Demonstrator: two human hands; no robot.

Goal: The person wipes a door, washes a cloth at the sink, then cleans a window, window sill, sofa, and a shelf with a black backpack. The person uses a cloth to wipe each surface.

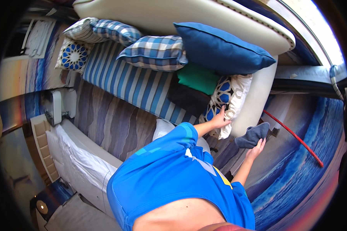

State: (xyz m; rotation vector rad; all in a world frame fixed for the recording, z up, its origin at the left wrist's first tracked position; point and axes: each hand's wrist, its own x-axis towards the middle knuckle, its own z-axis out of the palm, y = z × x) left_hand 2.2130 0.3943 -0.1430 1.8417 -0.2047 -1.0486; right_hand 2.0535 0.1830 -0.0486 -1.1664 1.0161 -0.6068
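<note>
My left hand [219, 119] is on the lower end of a white cushion [237, 95] with a blue and black geometric pattern, and its fingers grip the bunched fabric. The cushion leans by the padded arm of a cream sofa [254, 106]. Off to the right, my right hand [256, 148] holds a dark grey-blue cloth [253, 135] by its lower edge. Beside the patterned cushion lie a green cloth or cushion [201, 76] and a dark folded cloth [188, 96], on the striped blue seat [133, 83].
A large navy cushion [222, 47] and checked cushions [159, 52] rest along the sofa back. Another patterned cushion [74, 56] sits at the far end. A red pole [295, 137] stands near the sea-printed wall [303, 156]. A bed with white bedding [78, 158] is at left.
</note>
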